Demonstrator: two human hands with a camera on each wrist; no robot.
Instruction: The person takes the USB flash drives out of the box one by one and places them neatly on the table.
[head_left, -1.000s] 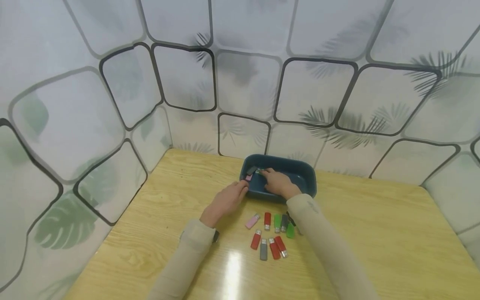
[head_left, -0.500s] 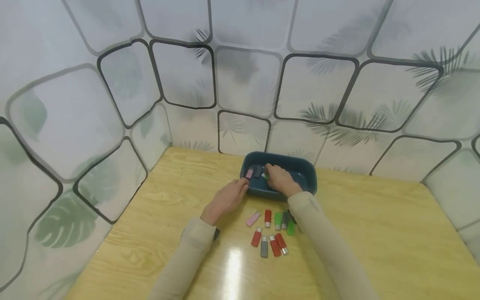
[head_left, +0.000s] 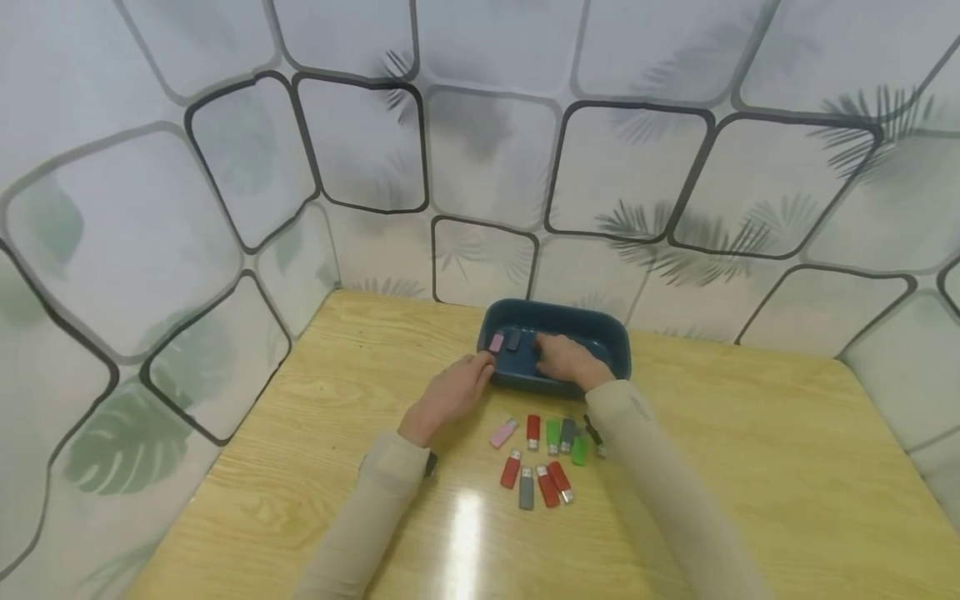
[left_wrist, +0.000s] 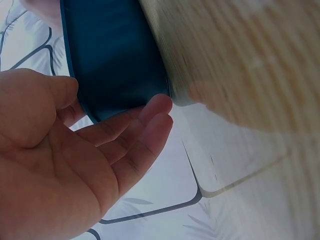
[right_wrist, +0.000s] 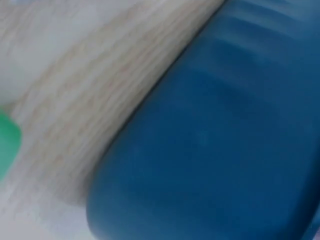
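My left hand [head_left: 453,387] grips the near left corner of a dark blue plastic tray [head_left: 577,315]. In the left wrist view, its thumb lies at the rim and its fingers rest along the outside of the tray [left_wrist: 115,55]. Down inside the tray, the fingers of my right hand [head_left: 573,362] pinch a green USB flash drive, now hidden behind them. To their left, a pink USB flash drive [head_left: 497,342] and a dark grey USB flash drive [head_left: 513,340] lie side by side on the tray floor. The right wrist view shows the tray's outer wall [right_wrist: 200,150], without my hand.
In front of the tray, several red, green, grey and pink USB flash drives lie on the wooden table [head_left: 300,400], among them a red one [head_left: 533,432]. A black one [head_left: 594,433] lies by the right sleeve. A patterned curtain [head_left: 487,158] hangs behind.
The dark grey flash drive now lies straight beside the pink one, which has also been straightened. My right hand moved slightly right, and the green drive passed from sight. The left hand stays at the corner.
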